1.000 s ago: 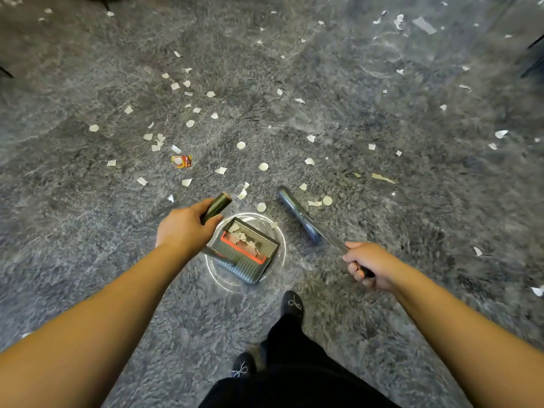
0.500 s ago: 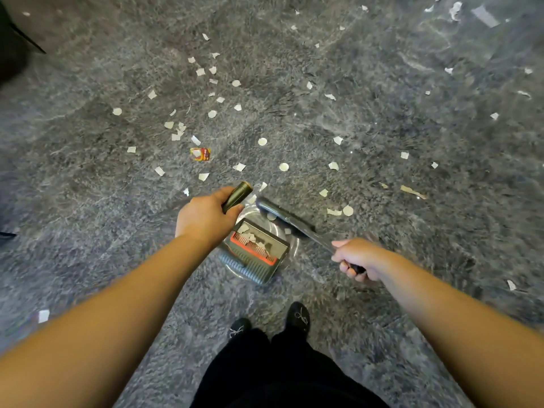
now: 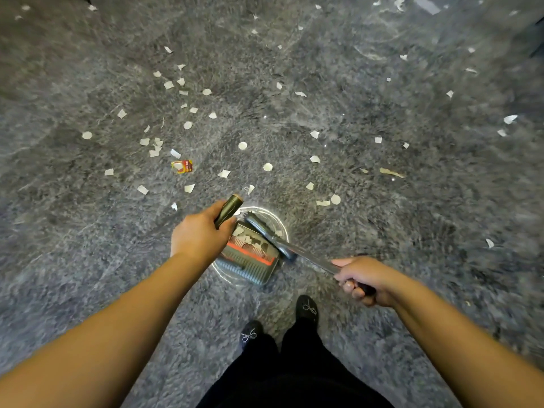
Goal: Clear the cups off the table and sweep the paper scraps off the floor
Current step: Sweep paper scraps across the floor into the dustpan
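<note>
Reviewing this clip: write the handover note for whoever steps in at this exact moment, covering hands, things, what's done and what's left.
Left hand grips the dustpan handle; the dustpan sits on the grey carpet just ahead of the feet.
Right hand grips the broom handle; the broom head lies across the pan's mouth.
Done: several paper scraps are in the pan.
Left: many scraps lie scattered across the carpet ahead, plus a red and yellow wrapper. No cups or table in view, so that part cannot be judged.
</note>
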Demonstrator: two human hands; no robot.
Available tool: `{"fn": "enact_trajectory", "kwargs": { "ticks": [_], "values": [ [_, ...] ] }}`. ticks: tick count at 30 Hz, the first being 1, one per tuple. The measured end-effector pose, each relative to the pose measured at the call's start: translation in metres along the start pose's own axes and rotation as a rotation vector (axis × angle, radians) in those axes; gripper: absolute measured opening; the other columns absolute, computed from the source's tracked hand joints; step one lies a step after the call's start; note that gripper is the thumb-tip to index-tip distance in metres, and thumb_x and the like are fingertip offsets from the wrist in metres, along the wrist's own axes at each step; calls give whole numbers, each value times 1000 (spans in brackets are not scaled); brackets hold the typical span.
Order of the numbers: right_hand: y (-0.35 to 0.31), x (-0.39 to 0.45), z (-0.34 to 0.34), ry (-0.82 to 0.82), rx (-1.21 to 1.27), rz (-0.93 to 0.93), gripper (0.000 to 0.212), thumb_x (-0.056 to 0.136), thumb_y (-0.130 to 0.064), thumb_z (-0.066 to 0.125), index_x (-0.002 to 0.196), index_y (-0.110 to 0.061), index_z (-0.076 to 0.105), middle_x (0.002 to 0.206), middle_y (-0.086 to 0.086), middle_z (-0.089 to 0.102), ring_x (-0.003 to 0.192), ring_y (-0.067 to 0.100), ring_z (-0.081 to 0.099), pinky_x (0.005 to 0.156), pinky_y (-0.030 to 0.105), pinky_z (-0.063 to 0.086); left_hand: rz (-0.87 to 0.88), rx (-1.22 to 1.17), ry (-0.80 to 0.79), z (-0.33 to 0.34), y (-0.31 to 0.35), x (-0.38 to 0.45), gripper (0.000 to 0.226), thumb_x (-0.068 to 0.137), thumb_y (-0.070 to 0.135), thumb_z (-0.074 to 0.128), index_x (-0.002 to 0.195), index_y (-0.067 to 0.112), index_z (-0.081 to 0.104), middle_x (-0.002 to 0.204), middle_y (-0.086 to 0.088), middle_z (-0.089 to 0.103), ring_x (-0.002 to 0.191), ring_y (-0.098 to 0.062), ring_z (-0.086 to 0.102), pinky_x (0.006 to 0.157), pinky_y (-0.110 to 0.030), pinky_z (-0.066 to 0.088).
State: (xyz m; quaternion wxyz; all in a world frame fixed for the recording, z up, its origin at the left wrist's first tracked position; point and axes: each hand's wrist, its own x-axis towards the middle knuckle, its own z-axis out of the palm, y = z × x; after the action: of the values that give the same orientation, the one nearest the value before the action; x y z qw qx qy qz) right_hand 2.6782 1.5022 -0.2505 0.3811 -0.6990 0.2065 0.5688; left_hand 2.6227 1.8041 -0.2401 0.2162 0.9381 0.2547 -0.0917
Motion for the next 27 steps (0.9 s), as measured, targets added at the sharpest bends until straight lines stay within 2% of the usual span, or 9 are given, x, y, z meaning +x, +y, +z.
{"fn": "enact_trajectory", "kwargs": {
  "ticks": [4, 7, 12, 16, 19, 27],
  "values": [
    [12, -11, 6, 36, 41, -32, 52, 96, -8, 43, 145, -24, 35, 51, -1, 42, 34, 8, 30, 40, 13, 15, 28, 38, -20, -10, -19, -2, 45, 91, 56, 50, 134, 46, 47, 88, -3, 67, 85, -28, 63, 59, -29, 41],
    [18, -12, 11, 65, 41, -47, 55, 95, -8, 43, 147, -24, 33, 49, -1, 41, 34, 8, 30, 40, 12, 16, 48, 32, -36, -22, -32, 0, 44, 90, 56, 53, 133, 48, 49, 92, -2, 68, 87, -27, 64, 62, -30, 45],
    [14, -6, 16, 136, -33, -46, 68, 90, -2, 49, 151, -22, 27, 52, 4, 44, 34, 12, 33, 37, 15, 20, 93, 36, -77, -31, -43, 9, 42, 88, 54, 58, 129, 47, 54, 79, 5, 59, 75, -20, 58, 65, -31, 48],
    [10, 4, 14, 158, -116, -19, 69, 88, 0, 50, 150, -17, 26, 54, 6, 44, 35, 13, 34, 38, 16, 21, 105, 51, -84, -33, -47, 16, 44, 88, 54, 58, 131, 46, 53, 84, 3, 62, 77, -21, 60, 68, -32, 50],
    [10, 12, 19, 144, -167, 19, 61, 90, -2, 46, 148, -11, 30, 56, 6, 43, 36, 12, 36, 39, 16, 21, 102, 57, -83, -33, -47, 19, 45, 88, 55, 57, 132, 46, 51, 83, 4, 61, 75, -20, 60, 67, -32, 51],
    [18, -4, 48, 14, -274, -7, 68, 89, -3, 44, 151, -23, 25, 55, 4, 45, 36, 13, 34, 39, 17, 21, 140, 96, -72, -36, -45, 18, 44, 89, 58, 53, 132, 47, 50, 82, 4, 63, 76, -22, 63, 71, -35, 55]
  ]
}}
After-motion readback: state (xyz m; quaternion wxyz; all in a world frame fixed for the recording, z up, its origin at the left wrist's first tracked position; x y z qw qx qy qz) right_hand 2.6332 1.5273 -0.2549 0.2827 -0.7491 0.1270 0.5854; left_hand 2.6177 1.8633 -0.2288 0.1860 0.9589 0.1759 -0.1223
